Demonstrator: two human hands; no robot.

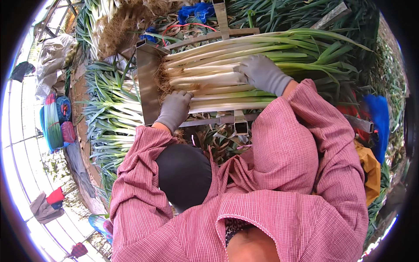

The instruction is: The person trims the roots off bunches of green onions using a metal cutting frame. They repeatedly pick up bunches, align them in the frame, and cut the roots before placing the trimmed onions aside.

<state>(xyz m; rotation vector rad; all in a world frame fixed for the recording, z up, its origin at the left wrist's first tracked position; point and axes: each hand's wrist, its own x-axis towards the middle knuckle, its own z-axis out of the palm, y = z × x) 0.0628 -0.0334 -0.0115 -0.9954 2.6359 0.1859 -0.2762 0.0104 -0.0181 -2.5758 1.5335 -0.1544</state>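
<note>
Several long green onions [209, 68] lie side by side across a metal frame, their roots against an upright metal plate [149, 82] and their green leaves towards the right. My left hand [175, 108], in a grey glove, rests at the near root end beside the plate, its fingertips on the stalks. My right hand [263, 73], gloved too, lies over the middle of the layer, where white turns to green, with its fingers spread on the stalks. Whether either hand grips a stalk cannot be told.
More green onions [114, 108] are piled left of the plate, others with roots [114, 29] at the upper left. Blue netting [196, 12] lies beyond the frame. A square metal tube end [241, 127] juts out near my knees. Wrapped bundles [54, 121] stand at the far left.
</note>
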